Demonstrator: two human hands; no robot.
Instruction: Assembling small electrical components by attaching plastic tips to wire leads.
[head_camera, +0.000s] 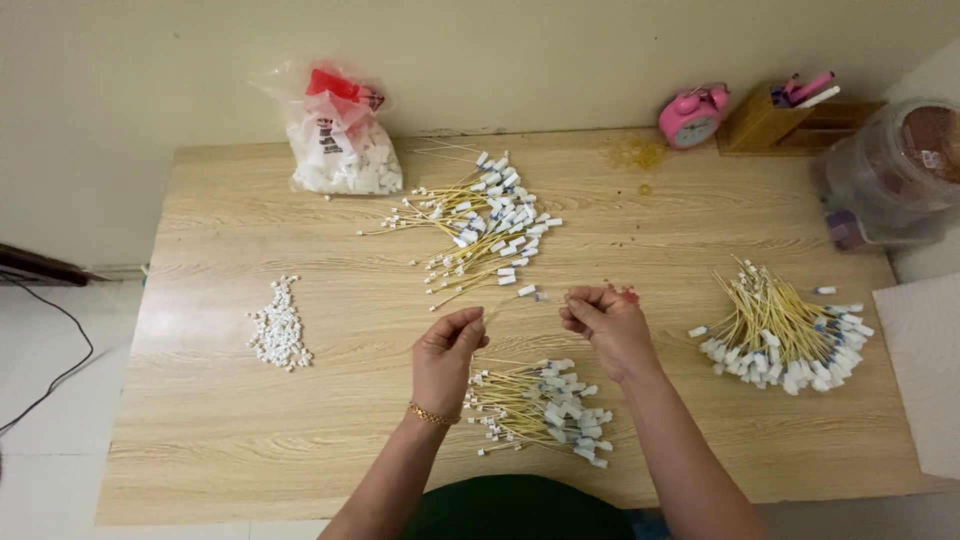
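**Two hands pinch one thin wire above a wood-grain bench**

Toward the left edge of the pale, wood-grained bench (220, 420) lies a small heap of white plastic connector pieces (279, 326), blocky and loose. At the rear edge, left of centre, a crinkled clear plastic bag (340, 135) slumps against the wall, full of the same white pieces, with red showing at its top.

Just right of it, a fanned pile of thin yellow wires (485, 225) spreads out, each tipped with a white plug. Near the front edge sits a second wire bundle (540, 405), directly below the hands.

The left hand (445, 355), a gold bracelet at its wrist, has its fingers closed in a pinch on one end of a single wire (520, 296). The right hand (605, 325) pinches the other end, fingertips drawn together. The wire is held above the bench, near its middle.

Toward the right edge lies a third wire bundle (785, 335). At the rear right corner stand a round pink alarm clock (692, 117), a wooden pen holder (765, 120) and a clear plastic jar (895, 170).
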